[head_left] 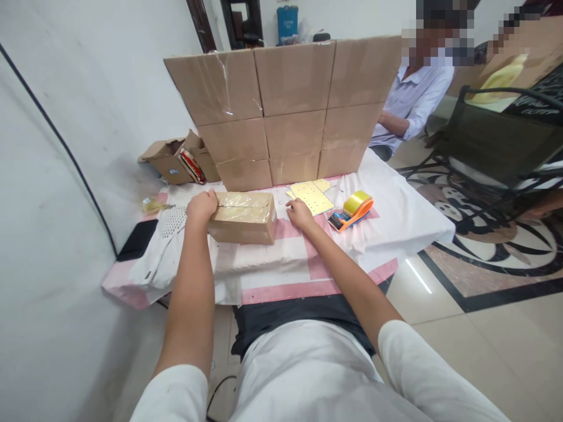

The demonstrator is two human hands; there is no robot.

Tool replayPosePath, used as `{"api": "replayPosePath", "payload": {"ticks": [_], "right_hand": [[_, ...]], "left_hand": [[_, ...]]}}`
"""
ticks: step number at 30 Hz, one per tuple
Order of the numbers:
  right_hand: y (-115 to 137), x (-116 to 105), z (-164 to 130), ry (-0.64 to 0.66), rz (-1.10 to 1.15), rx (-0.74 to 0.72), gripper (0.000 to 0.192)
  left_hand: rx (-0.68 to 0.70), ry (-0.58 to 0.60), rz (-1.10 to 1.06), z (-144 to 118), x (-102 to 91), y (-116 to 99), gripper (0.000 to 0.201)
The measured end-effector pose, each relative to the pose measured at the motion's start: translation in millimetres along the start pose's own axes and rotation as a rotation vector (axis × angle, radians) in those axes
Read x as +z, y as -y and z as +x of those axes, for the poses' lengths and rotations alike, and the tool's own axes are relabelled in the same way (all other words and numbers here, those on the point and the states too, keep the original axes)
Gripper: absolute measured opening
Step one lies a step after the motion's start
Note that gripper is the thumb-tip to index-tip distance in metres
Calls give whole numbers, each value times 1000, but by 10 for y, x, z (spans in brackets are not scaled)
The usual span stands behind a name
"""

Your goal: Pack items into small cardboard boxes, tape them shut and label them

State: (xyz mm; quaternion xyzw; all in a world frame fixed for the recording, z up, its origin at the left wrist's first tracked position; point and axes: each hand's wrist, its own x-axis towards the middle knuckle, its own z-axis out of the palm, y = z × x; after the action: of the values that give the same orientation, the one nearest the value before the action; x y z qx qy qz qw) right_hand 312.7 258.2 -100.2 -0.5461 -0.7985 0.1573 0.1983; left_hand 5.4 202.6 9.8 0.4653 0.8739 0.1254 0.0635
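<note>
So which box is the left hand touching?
The closed carton alone in front, shiny tape across its top, the left hand on its left end. The others sit farther back: stacked cartons behind it, an open cardboard box to the left.

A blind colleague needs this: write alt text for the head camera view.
A person's left hand touches a taped cardboard box, while the right hand is near dotted yellow sheets on a cloth-covered table. A tape dispenser lies to the right; stacked boxes stand behind.

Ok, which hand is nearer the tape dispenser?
Right: the right hand is apart from the tape dispenser, to its left; the left hand is farther left, at the taped box.
</note>
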Motion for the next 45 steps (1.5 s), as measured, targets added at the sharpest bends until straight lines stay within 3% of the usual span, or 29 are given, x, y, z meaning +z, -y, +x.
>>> {"api": "replayPosePath", "payload": {"ticks": [3, 8, 12, 17, 21, 26, 32, 36, 41, 45], "right_hand": [[53, -9, 241, 9, -25, 10, 43], [150, -19, 457, 13, -41, -11, 34], [62, -75, 324, 13, -23, 1, 41], [-108, -201, 0, 186, -41, -49, 32], [-73, -245, -138, 226, -39, -97, 38], [34, -233, -143, 232, -36, -50, 23], [45, -111, -117, 80, 21, -76, 18], [85, -39, -120, -97, 359, -74, 14], [402, 131, -444, -408, 832, 67, 11], [666, 253, -750, -497, 895, 28, 13]], "left_hand": [[-11, 0, 1, -11, -3, -8, 65], [1, -8, 6, -16, 9, 8, 66], [2, -7, 11, -17, 6, 22, 66], [-21, 4, 8, -46, -20, 2, 67], [-49, 4, -16, -84, -47, -27, 67], [-49, 8, -21, -110, -58, -18, 66], [-41, -1, -19, -115, -53, 4, 64], [-41, -6, -24, -111, -52, 7, 65], [-42, -2, -23, -109, -54, 8, 67], [-41, -2, -21, -130, -67, 9, 67]]}}
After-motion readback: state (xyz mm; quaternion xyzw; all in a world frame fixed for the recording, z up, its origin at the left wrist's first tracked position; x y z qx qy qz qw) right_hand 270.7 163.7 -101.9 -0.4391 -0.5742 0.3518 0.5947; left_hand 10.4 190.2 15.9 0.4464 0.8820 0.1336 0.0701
